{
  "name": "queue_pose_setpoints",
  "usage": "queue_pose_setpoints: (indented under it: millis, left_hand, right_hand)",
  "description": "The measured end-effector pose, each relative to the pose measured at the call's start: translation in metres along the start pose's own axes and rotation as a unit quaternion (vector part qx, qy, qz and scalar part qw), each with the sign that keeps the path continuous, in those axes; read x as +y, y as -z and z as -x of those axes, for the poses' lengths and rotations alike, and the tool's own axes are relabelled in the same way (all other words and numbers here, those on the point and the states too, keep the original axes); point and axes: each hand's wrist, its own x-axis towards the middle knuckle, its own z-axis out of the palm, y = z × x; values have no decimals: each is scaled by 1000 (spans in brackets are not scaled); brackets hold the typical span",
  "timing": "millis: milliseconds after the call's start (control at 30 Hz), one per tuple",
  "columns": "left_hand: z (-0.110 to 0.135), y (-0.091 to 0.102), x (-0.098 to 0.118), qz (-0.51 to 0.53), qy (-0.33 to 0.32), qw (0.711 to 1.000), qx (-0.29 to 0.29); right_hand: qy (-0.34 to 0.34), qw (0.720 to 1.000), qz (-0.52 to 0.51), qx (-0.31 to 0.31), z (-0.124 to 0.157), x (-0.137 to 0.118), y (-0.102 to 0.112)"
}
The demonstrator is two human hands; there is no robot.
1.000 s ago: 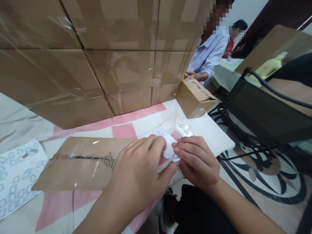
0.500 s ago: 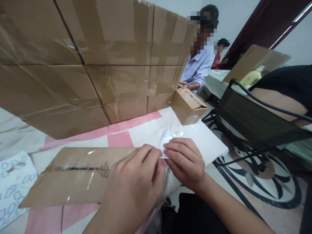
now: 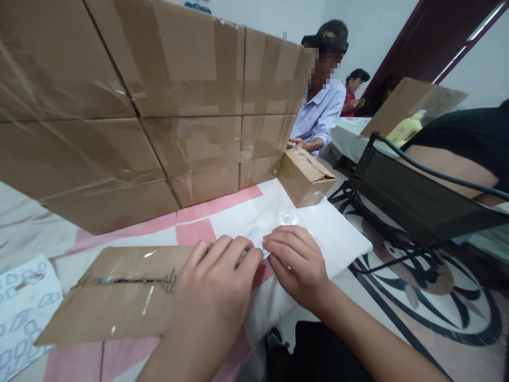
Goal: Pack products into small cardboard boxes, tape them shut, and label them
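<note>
Both hands come together over the near edge of the bed, pinching a small piece of white paper (image 3: 253,233) with drawn blue outlines. My left hand (image 3: 220,281) closes on its left side, fingers bent and thumb beneath. On the other side, my right hand (image 3: 296,260) has its fingertips pressed together at the paper's near edge. Most of the paper is hidden behind the fingers. Just beyond my right hand lies a clear round item (image 3: 289,218), like a tape roll. A flat cardboard piece (image 3: 119,307) rests under and left of my left hand.
Taped cardboard boxes (image 3: 191,143) form a wall at the back. A smaller box (image 3: 306,178) stands at its right end. A drawn-on sheet (image 3: 24,313) lies far left. A person in a light shirt (image 3: 318,111) sits behind; a folding chair (image 3: 421,196) stands right.
The paper, upright and curved between my fingers before, now leans away to the left and lower. My left fingers have spread slightly over it; the right hand stays nearly in place.
</note>
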Motion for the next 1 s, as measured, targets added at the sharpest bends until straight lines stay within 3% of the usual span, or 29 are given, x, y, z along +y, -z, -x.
queue_pose_setpoints:
  millis: [333, 433, 500, 633, 767, 833, 1000]
  left_hand:
    - [0, 9, -5, 2, 19, 1000, -18]
    - [1, 9, -6, 39, 60, 997, 4]
    - [1, 9, -8, 100, 86, 991, 25]
    - [-2, 11, -12, 266, 124, 956, 12]
    - [-5, 13, -14, 349, 157, 924, -20]
    - [-5, 12, -14, 351, 167, 921, -21]
    - [-3, 3, -19, 323, 190, 927, 8]
  right_hand:
    - [10, 1000, -6, 2, 2, 2, 2]
    - [-22, 996, -87, 1, 1, -1, 3]
    - [-82, 983, -165, -9, 1, 1, 4]
    - [-217, 944, -246, -31, 4, 12, 1]
    - [-290, 904, -307, -62, 3, 17, -7]
    - [-339, 863, -365, -79, -1, 15, -9]
    - [-429, 728, -530, -74, -14, 8, -5]
